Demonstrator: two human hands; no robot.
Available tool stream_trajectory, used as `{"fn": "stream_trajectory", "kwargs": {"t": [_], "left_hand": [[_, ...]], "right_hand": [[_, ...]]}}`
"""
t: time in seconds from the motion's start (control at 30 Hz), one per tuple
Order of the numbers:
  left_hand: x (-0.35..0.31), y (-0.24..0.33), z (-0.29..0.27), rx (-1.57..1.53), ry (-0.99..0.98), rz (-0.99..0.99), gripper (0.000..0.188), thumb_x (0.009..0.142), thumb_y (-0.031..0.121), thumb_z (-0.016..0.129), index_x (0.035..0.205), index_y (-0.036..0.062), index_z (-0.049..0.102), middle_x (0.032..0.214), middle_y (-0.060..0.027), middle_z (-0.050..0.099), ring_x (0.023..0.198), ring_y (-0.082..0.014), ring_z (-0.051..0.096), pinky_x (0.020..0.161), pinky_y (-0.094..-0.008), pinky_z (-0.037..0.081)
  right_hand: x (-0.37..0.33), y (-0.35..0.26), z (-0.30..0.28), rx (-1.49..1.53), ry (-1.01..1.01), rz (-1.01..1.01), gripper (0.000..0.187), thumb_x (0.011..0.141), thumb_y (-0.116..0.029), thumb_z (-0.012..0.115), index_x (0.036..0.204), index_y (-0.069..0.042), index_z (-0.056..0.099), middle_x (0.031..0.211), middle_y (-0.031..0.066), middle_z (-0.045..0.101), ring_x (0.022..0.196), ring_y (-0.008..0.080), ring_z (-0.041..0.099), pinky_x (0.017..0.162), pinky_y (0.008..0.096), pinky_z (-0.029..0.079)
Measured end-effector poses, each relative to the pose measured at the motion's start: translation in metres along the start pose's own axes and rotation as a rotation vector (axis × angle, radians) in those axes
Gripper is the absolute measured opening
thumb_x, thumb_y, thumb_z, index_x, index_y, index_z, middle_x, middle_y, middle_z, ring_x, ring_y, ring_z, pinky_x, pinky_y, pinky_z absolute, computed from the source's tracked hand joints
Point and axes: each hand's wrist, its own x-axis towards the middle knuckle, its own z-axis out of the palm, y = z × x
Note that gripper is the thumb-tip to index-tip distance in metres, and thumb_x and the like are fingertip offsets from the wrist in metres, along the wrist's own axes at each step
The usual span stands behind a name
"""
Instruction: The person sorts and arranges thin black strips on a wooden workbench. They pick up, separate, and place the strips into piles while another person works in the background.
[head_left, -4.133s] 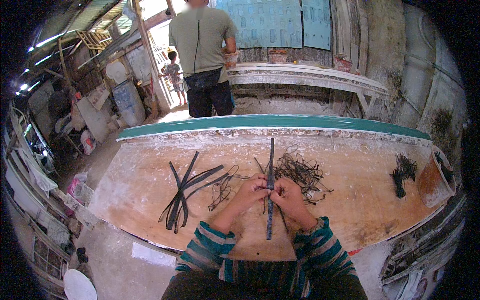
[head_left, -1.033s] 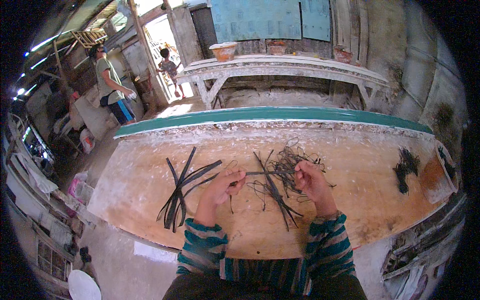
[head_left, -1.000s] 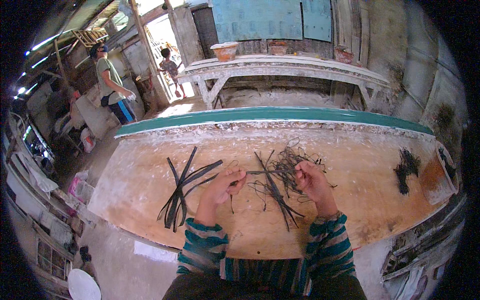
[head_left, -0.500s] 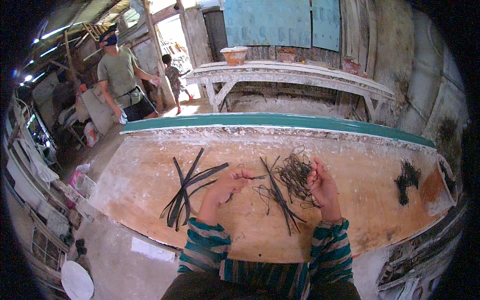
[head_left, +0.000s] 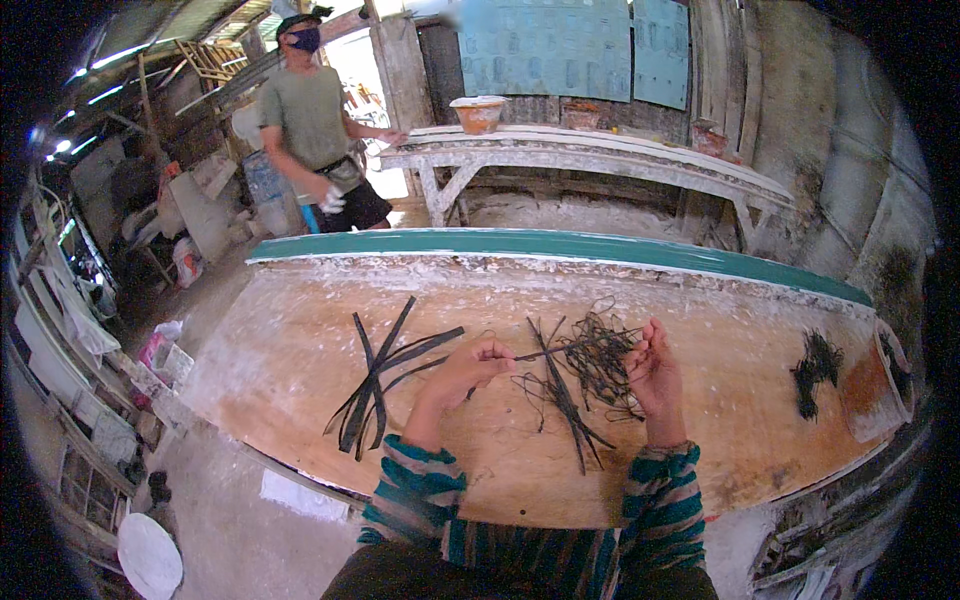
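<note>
My left hand (head_left: 468,374) pinches a thin black strip (head_left: 540,353) over the middle of the wooden board. The strip's far part runs toward the tangle and is hard to follow there. To the left, several flat black strips (head_left: 372,375) lie crossed in a loose bundle. A narrower bundle of black strips (head_left: 566,410) lies between my hands. Beside it is a tangled heap of thin black strings (head_left: 598,355). My right hand (head_left: 656,375) is raised at the heap's right edge, its fingers curled together; what they hold, if anything, cannot be made out.
A small dark clump of strings (head_left: 816,372) lies at the right, beside a worn container (head_left: 876,390) on its side. A green rail (head_left: 560,246) borders the board's far edge. Beyond stand a masked person (head_left: 318,125) and a whitish bench (head_left: 600,150) bearing pots.
The black strip now reaches farther right from my left hand, over the strings. My right hand has shifted slightly. The masked person has stepped right, and the smaller person behind is no longer visible.
</note>
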Motion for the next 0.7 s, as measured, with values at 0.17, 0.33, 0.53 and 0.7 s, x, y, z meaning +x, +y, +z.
{"fn": "stream_trajectory", "kwargs": {"t": [0.17,0.33,0.53,0.7], "left_hand": [[-0.001,0.005,0.002,0.168,0.089,0.040,0.012,0.080,0.020,0.062,0.078,0.0084,0.060,0.062,0.0051,0.049,0.053,-0.0055,0.040,0.048,-0.0211,0.031],[0.001,-0.001,-0.003,0.150,0.090,0.117,0.009,0.079,0.015,0.062,0.078,0.0060,0.063,0.067,0.0013,0.055,0.061,-0.0070,0.047,0.055,-0.0225,0.038],[0.014,-0.027,-0.004,0.459,0.231,0.345,0.007,0.075,0.010,0.065,0.076,0.0030,0.063,0.073,-0.0065,0.059,0.066,-0.0156,0.054,0.061,-0.0286,0.044],[0.030,-0.044,-0.006,0.690,0.342,0.538,0.008,0.072,0.010,0.066,0.076,0.0026,0.063,0.074,-0.0119,0.059,0.069,-0.0220,0.057,0.063,-0.0308,0.045]], "right_hand": [[0.006,-0.005,-0.013,-0.053,-0.016,-0.072,0.026,0.091,-0.014,0.047,0.116,-0.011,0.049,0.099,0.0019,0.062,0.077,0.0117,0.059,0.066,0.0265,0.049],[0.002,-0.012,-0.003,-0.194,0.008,-0.172,0.036,0.088,-0.018,0.053,0.121,-0.007,0.043,0.106,0.0021,0.053,0.082,0.0102,0.053,0.069,0.0240,0.048],[0.007,-0.012,-0.008,-0.298,0.209,-0.229,0.041,0.089,-0.023,0.053,0.125,-0.010,0.041,0.113,0.0033,0.050,0.100,0.0160,0.049,0.083,0.0286,0.044],[0.009,-0.016,-0.020,-0.230,0.137,-0.246,0.036,0.088,-0.021,0.053,0.122,-0.010,0.045,0.110,0.0002,0.053,0.102,0.0153,0.051,0.084,0.0312,0.046]]}}
